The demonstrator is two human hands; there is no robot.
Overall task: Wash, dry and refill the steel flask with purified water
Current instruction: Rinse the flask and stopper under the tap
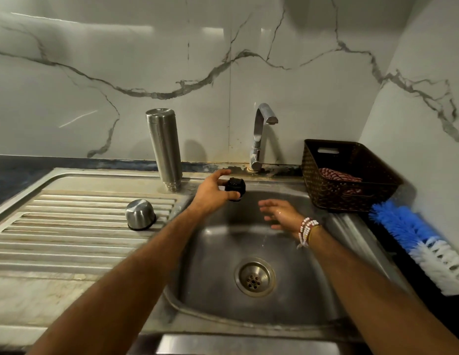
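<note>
The steel flask [164, 147] stood upside down, mouth to the metal, at the back of the drainboard [69, 239], just left of the sink basin [218, 265] and close to the marble wall. Its steel cup lid [140, 214] sat inverted on the ridges nearer the front, well apart from it. The person's left hand [210, 192] held the black stopper [235, 189], thumb and fingers curled round it, over the basin's back left corner. The right hand [279, 213] hung above the basin with its fingers spread loose and holding nothing; it looked wet and slightly blurred, and beaded bracelets [306, 230] circled the wrist. No water came from the tap [260, 134]. To the right stood a brown woven basket [351, 196] with a red and white cloth [338, 175] inside, and beside it lay a blue and white bottle brush [415, 239].
</note>
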